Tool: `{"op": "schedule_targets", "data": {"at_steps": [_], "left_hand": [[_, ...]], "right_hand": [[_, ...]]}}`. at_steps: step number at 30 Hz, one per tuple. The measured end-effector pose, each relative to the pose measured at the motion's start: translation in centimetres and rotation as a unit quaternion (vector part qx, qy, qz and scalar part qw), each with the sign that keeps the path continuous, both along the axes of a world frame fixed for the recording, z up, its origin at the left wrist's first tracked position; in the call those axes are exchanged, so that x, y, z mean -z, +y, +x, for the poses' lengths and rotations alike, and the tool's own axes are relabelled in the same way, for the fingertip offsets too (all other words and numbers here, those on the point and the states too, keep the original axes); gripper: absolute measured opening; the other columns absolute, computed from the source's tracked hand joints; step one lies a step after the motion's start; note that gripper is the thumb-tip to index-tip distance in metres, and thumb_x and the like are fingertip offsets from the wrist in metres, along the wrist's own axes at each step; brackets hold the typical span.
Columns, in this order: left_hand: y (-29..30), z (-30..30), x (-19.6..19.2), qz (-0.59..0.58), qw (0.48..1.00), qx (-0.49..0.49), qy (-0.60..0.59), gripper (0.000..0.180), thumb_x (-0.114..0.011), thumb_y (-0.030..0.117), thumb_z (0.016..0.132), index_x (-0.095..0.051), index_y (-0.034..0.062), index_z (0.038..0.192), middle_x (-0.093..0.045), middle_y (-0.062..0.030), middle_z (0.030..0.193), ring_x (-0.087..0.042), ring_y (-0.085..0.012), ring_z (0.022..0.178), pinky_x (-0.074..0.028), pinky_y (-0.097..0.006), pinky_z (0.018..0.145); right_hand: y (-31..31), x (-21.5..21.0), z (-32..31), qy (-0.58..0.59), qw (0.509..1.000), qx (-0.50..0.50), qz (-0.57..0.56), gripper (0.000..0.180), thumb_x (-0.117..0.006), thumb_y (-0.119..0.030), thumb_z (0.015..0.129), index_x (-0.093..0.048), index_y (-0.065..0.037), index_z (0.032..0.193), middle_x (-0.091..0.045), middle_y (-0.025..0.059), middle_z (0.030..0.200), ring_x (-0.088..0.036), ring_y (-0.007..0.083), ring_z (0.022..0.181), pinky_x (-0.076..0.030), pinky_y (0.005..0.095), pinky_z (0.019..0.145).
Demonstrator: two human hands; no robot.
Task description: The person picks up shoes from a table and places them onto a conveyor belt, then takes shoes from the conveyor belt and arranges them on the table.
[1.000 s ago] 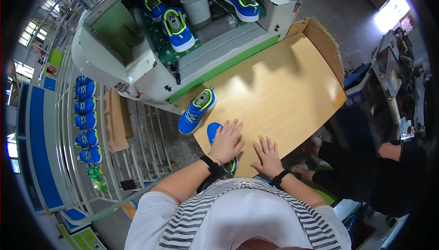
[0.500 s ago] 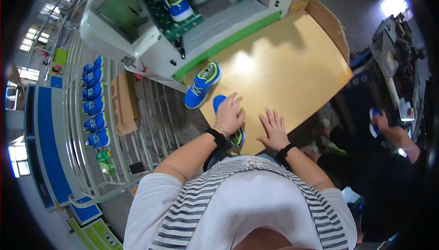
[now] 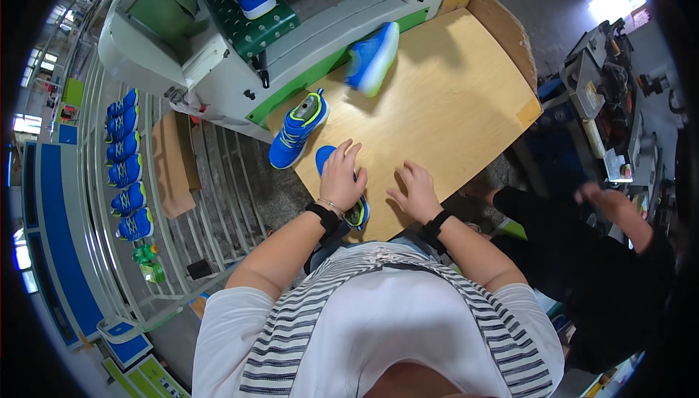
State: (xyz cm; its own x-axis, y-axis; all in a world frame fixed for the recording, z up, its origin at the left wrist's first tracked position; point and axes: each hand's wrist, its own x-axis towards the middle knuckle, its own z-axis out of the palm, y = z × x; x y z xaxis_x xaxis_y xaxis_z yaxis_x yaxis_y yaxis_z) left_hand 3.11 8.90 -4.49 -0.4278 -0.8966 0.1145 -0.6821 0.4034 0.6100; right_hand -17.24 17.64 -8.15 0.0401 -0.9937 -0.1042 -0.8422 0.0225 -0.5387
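Observation:
My left hand (image 3: 341, 182) lies over the middle of a blue sneaker (image 3: 325, 156) with a lime collar, its fingers reaching past the upper; whether it presses on the shoe I cannot tell. My right hand (image 3: 417, 194) is empty, fingers apart and slightly bent, over the near part of the tan tabletop (image 3: 437, 114). A second blue sneaker (image 3: 298, 132) stands upright at the table's left edge. Farther off, a motion-blurred blue sneaker with a white sole (image 3: 373, 59) is tilted in the air above the tabletop, with no hand touching it.
Behind the table stands a white and green machine (image 3: 313, 52) with shoes on its green belt (image 3: 266, 30). At left, a rack (image 3: 171, 259) carries a row of blue sneakers (image 3: 125, 158). A cardboard edge (image 3: 502, 23) borders the table. At right a co-worker in black (image 3: 582, 274) has an arm raised.
A sneaker has appeared in the air above the table; the co-worker's hand, which held a shoe before, no longer shows one. My right hand's fingers have bent. The whole view has shifted slightly.

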Motion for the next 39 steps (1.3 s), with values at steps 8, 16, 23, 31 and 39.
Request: {"op": "schedule_targets", "data": {"at_steps": [8, 16, 23, 31, 39], "left_hand": [[-0.5, -0.1, -0.3, -0.025, 0.998, -0.006, 0.066, 0.041, -0.064, 0.01, 0.078, -0.056, 0.0041, 0.117, -0.056, -0.0165, 0.118, -0.052, -0.0365, 0.113, -0.041, -0.044, 0.098], [-0.7, 0.1, -0.4, -0.015, 0.998, 0.012, 0.053, 0.035, -0.064, 0.01, 0.077, -0.059, 0.006, 0.111, -0.058, -0.0131, 0.109, -0.054, -0.0316, 0.109, -0.042, -0.042, 0.093], [-0.6, 0.0, 0.5, 0.014, 0.999, 0.027, 0.04, 0.055, -0.067, 0.019, 0.08, -0.049, 0.0039, 0.13, -0.053, -0.0175, 0.123, -0.049, -0.0352, 0.118, -0.039, -0.044, 0.099], [-6.4, -4.6, 2.0, 0.141, 0.986, 0.089, 0.019, 0.115, -0.086, 0.041, 0.065, -0.02, -0.0024, 0.15, -0.03, -0.0303, 0.149, -0.029, -0.0437, 0.139, -0.028, -0.044, 0.114], [-6.1, -8.3, 2.7, 0.358, 0.89, 0.277, -0.056, 0.113, -0.086, 0.045, 0.063, -0.028, -0.0012, 0.149, -0.041, -0.0312, 0.137, -0.053, -0.0412, 0.12, -0.043, -0.041, 0.103]], "right_hand": [[-13.0, -5.4, 2.2, -0.049, 0.965, -0.083, -0.246, 0.056, -0.068, -0.017, 0.084, -0.048, -0.003, 0.134, -0.044, 0.0215, 0.141, -0.038, 0.0421, 0.133, -0.03, 0.0503, 0.111], [-22.5, -2.5, 0.0, 0.075, 0.99, 0.04, -0.117, 0.098, -0.086, -0.03, 0.064, -0.037, -0.008, 0.144, -0.045, 0.0185, 0.138, -0.039, 0.0371, 0.131, -0.031, 0.0499, 0.109], [-14.6, 0.4, -4.6, 0.042, 0.985, 0.011, -0.166, 0.09, -0.089, -0.027, 0.058, -0.045, -0.011, 0.136, -0.046, 0.0159, 0.133, -0.042, 0.0369, 0.126, -0.032, 0.053, 0.106], [-2.3, -2.3, -9.1, 0.064, 0.991, -0.059, -0.105, 0.062, -0.074, -0.032, 0.081, -0.051, -0.023, 0.137, -0.026, 0.0161, 0.156, -0.023, 0.0439, 0.143, -0.021, 0.0603, 0.114], [3.7, 0.0, -8.0, -0.058, 0.989, 0.104, -0.082, 0.053, -0.075, -0.025, 0.083, -0.051, -0.008, 0.127, -0.02, 0.0184, 0.157, -0.022, 0.0439, 0.143, -0.03, 0.0493, 0.114]]}}
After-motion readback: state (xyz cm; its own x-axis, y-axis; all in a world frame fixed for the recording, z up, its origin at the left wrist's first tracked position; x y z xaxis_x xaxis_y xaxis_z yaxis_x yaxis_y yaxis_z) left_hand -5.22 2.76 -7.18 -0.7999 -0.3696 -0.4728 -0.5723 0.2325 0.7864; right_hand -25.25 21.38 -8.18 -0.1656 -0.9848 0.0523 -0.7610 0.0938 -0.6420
